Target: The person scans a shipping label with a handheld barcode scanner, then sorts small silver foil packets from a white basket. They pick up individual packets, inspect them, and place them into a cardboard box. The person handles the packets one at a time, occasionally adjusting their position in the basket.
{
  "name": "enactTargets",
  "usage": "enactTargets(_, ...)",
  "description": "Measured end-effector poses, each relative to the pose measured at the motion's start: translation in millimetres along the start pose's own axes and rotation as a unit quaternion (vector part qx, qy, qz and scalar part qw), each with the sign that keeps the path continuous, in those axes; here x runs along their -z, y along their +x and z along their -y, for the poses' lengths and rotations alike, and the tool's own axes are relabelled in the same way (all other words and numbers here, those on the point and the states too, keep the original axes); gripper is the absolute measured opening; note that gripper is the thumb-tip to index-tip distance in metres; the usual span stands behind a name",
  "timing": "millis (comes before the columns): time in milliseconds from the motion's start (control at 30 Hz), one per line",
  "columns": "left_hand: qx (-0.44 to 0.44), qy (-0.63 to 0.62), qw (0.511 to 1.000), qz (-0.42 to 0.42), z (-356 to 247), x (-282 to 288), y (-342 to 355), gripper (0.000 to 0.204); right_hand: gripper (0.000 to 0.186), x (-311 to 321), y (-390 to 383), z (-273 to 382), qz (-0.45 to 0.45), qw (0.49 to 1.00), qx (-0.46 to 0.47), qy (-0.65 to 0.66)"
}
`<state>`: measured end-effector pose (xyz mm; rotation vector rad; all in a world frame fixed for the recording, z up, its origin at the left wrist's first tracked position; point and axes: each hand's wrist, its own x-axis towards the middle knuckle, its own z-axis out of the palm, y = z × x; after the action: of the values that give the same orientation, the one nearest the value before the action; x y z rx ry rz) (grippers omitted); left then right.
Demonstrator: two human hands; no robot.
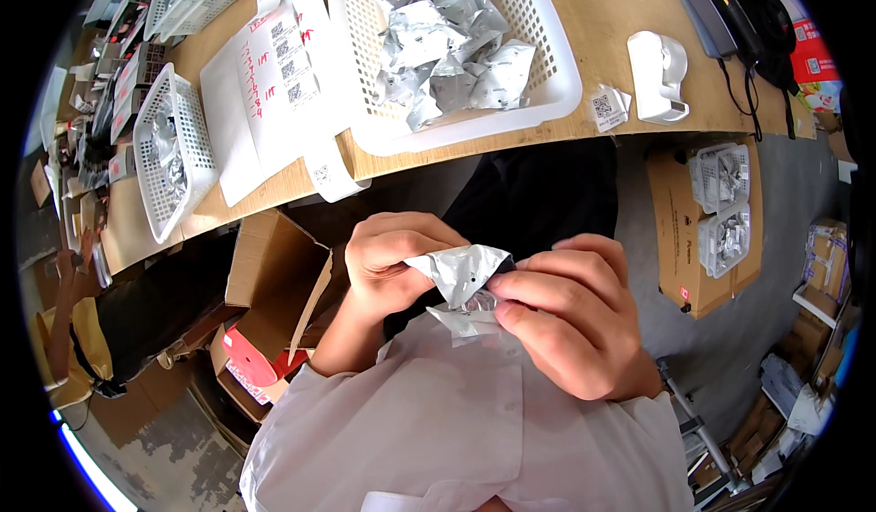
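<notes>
A crumpled silver foil pouch (456,270) is held between my two hands, in front of my shirt and just below the table edge. My left hand (392,255) pinches the pouch's left side with closed fingers. On the other side, my right hand (575,316) has its fingers bent around the pouch's right edge. A small clear plastic piece (479,303) and a pale flap (464,322) show under the foil at my right fingertips; whether they belong to the pouch I cannot tell. Beyond my hands, a white plastic basket (559,74) on the table holds several similar foil pouches (447,42).
White sheets with stickers (246,101) lie left of the basket, beside a smaller basket (193,138). A white tape dispenser (659,78) and a label (607,108) are on the right. Below stand an open cardboard box (274,270) and a carton (680,238) bearing two small baskets.
</notes>
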<state>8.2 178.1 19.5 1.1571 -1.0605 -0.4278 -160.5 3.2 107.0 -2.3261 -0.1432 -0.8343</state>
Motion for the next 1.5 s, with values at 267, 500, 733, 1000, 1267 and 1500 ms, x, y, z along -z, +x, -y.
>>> enactTargets(267,0.155,-0.195,0.965,-0.082,1.3,-28.7,-31.9,0.025,0.028,24.1,10.5,4.3,0.073,0.963,-0.155,0.206)
enactTargets(500,0.103,-0.200,0.974,-0.025,5.6,-16.7,-25.1,0.035,0.026,24.5,16.6,0.6,0.094,0.959,-0.171,0.204)
enactTargets(733,0.068,-0.087,0.989,-0.095,9.5,-20.7,-23.7,0.031,0.032,16.5,18.3,-5.3,0.135,0.963,-0.160,0.167)
enactTargets(1000,-0.105,0.009,0.972,-0.208,13.2,-42.4,-5.1,0.028,0.042,-4.3,12.6,-3.5,0.078,0.968,-0.192,0.139)
enactTargets(1267,0.088,-0.009,0.991,-0.101,-2.5,-34.5,-3.5,0.014,0.041,-5.6,9.3,-20.4,0.026,0.971,-0.195,0.136)
enactTargets(1500,0.148,-0.089,0.965,-0.200,3.2,-42.2,-0.2,0.038,0.037,-16.0,16.4,-20.8,0.028,0.978,-0.159,0.135)
